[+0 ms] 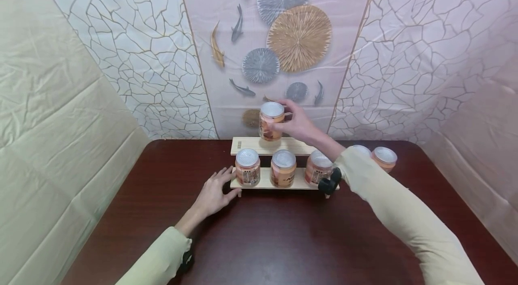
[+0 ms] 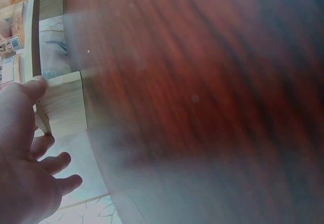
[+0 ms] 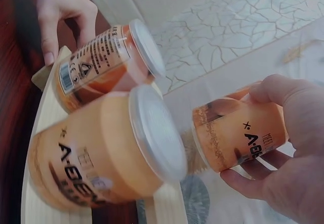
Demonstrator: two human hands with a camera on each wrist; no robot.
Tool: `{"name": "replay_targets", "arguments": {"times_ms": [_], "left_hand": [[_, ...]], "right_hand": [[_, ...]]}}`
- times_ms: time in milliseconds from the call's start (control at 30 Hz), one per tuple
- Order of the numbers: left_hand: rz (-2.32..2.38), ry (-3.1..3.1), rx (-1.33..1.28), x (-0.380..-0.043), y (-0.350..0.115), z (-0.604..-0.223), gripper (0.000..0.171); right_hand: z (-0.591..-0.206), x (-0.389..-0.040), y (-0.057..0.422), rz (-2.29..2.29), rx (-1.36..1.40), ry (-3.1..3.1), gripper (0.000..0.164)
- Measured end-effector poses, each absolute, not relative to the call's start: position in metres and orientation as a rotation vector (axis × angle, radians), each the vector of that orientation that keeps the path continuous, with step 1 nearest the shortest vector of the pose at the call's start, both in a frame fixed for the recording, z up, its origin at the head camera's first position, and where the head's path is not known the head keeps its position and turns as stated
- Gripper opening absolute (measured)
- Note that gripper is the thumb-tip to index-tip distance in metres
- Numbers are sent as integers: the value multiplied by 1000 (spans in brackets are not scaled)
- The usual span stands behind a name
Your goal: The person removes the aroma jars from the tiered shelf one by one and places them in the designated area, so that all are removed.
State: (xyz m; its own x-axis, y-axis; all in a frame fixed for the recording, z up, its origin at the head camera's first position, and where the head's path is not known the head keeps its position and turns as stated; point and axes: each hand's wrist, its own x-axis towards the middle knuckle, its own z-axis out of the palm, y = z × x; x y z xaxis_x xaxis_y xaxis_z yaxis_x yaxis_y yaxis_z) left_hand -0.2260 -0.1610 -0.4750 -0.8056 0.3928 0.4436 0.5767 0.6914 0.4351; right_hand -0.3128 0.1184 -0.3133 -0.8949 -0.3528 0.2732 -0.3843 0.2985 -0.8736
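My right hand [image 1: 297, 124] grips an orange-labelled can [image 1: 270, 123] with a silver lid, thumb and fingers around its side. That can is upright, close over the upper board [image 1: 295, 144] of a two-step wooden rack. On the lower board [image 1: 265, 180] stand three similar cans: a left one [image 1: 247, 170], a middle one [image 1: 283, 171] and a right one [image 1: 317, 171], partly behind the right wrist. My left hand [image 1: 213, 193] holds the lower board's left end; in the left wrist view its thumb [image 2: 35, 88] lies at the edge, other fingers spread beyond.
Two more cans stand on the dark red-brown table [image 1: 259, 240] to the right: one [image 1: 385, 157] in plain sight, another [image 1: 361, 150] partly behind the right sleeve. A patterned cloth wall [image 1: 162, 51] rises behind the table, with plain cloth [image 1: 44, 118] at the left.
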Motion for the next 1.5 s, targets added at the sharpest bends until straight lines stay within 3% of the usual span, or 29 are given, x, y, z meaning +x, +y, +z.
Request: {"name": "replay_targets", "arguments": {"times_ms": [1033, 1500], "left_hand": [[-833, -2592, -756, -224, -160, -474, 49], [-852, -2595, -747, -224, -160, -475, 51]], "right_hand": [[-287, -294, 220, 1486, 466, -2615, 70], [-289, -279, 270, 1427, 306, -2669, 77]]}}
